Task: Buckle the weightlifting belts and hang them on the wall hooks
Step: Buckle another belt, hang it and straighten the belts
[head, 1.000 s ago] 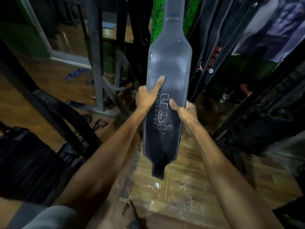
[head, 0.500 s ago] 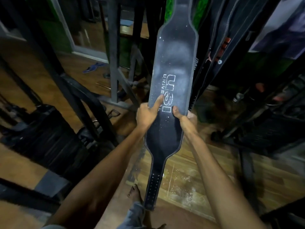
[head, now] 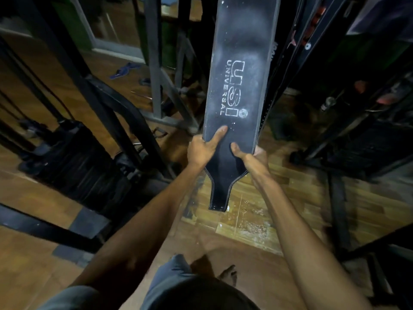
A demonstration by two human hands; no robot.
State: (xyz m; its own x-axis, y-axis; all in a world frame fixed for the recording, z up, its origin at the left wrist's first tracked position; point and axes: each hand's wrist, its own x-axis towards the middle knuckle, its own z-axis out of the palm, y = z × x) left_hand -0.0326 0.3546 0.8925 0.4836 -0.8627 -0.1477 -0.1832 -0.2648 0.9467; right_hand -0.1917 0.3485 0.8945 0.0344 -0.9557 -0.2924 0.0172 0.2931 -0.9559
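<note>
A wide black leather weightlifting belt (head: pixel 240 70) printed "USI UNIVERSAL" hangs straight down in front of me; its top runs out of the frame. My left hand (head: pixel 201 148) grips its left edge just below the lettering, thumb pressed flat on the face. My right hand (head: pixel 251 156) grips the right edge at the same height. Below my hands the belt narrows to a strap end (head: pixel 220 198) with punched holes. No buckle or hook is visible. More dark belts (head: pixel 295 52) hang close behind to the right.
Dark metal gym machine frames (head: pixel 154 63) stand left and behind the belt, with a weight stack (head: pixel 73 157) at the lower left. Another black rack (head: pixel 357 139) stands at the right. Wooden floor (head: pixel 250 220) lies below; my bare foot (head: pixel 228 276) shows near the bottom.
My hands have slid down the belt, from over the lettering to below it, near the taper. The view has also tilted further down.
</note>
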